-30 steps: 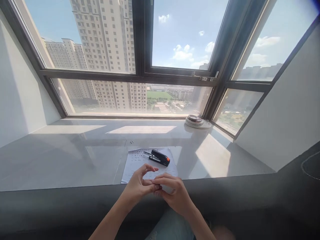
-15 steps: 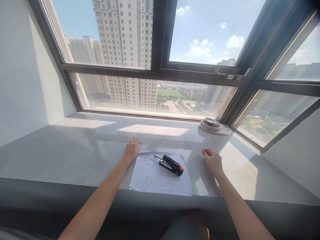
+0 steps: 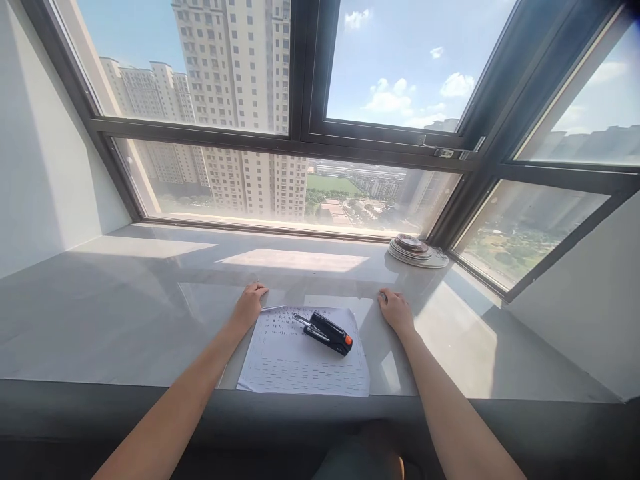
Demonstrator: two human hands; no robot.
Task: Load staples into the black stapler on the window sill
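Observation:
A printed white paper sheet (image 3: 300, 360) lies on the grey window sill (image 3: 125, 313) near its front edge. On the sheet's upper part rests a black stapler (image 3: 325, 332) with an orange end. My left hand (image 3: 250, 303) is at the sheet's far left corner, fingers curled down onto the sill; whatever is under the fingertips is hidden. My right hand (image 3: 395, 310) rests on the bare sill just right of the sheet, fingers loosely bent, with nothing visible in it. Neither hand touches the stapler.
A round stack of flat discs (image 3: 417, 250) sits at the back right of the sill, by the window frame (image 3: 300, 143). White side walls (image 3: 45, 167) close the sill in on both sides. A dark ledge (image 3: 150, 413) runs along the sill's front.
One second ago both hands were together in front of the sheet. They then spread apart onto the sill; since half a second ago both have drawn slightly back and the left fingers have curled.

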